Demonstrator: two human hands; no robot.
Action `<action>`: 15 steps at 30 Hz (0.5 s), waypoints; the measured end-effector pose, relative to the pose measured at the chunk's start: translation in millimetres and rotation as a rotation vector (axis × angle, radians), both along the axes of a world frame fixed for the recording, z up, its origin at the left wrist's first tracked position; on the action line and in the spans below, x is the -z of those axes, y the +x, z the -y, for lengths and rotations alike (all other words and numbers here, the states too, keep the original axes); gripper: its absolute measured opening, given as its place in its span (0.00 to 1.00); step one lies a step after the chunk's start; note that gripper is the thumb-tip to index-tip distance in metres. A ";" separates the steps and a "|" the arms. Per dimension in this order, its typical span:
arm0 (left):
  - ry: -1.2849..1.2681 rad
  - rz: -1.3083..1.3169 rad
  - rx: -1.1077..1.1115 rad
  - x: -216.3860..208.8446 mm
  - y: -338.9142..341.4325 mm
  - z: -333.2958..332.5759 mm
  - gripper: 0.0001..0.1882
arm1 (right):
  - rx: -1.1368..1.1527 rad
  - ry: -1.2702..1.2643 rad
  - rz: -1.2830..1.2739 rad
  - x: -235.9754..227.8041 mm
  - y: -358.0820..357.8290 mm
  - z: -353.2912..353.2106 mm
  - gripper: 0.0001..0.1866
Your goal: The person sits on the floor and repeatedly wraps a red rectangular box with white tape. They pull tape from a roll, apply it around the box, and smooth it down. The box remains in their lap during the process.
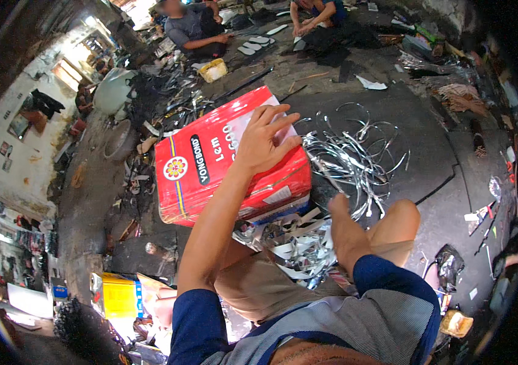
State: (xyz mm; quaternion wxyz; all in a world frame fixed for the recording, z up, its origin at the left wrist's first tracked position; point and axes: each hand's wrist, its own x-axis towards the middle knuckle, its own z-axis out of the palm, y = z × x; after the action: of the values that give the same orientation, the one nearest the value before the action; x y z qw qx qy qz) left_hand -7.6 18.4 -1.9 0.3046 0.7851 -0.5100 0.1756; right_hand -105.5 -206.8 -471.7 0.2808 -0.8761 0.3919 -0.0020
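A large red cardboard box (pixel 210 194) with a flower emblem and shiny wrapping stands tilted in front of me. My left hand (pixel 269 139) rests on its top face, fingers spread toward the far right edge. My right hand (pixel 339 210) is low beside the box's near right corner, next to a tangle of shiny silver strips (pixel 356 152). Its fingers are hidden, so what it may hold does not show. More silver and white strips (pixel 301 252) lie heaped between the box and my lap.
A yellow box (pixel 119 296) stands at my near left. Beyond the red box lie a yellow container (pixel 213 70) and white sole-shaped pieces (pixel 253 45). Two people sit at the back. A black plastic bag (pixel 449 267) and scraps litter the right side.
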 end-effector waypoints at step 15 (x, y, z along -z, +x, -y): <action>-0.188 -0.300 0.159 30.5 -175.3 -6.9 0.27 | -1.023 0.270 0.146 -137.6 -105.6 -102.3 0.12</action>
State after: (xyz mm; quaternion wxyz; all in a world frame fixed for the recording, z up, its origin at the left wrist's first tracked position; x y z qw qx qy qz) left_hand -183.0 25.3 -32.4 0.4623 0.7277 -0.5004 0.0789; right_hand -211.1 -104.5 -334.1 0.3825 -0.9090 -0.1091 0.1249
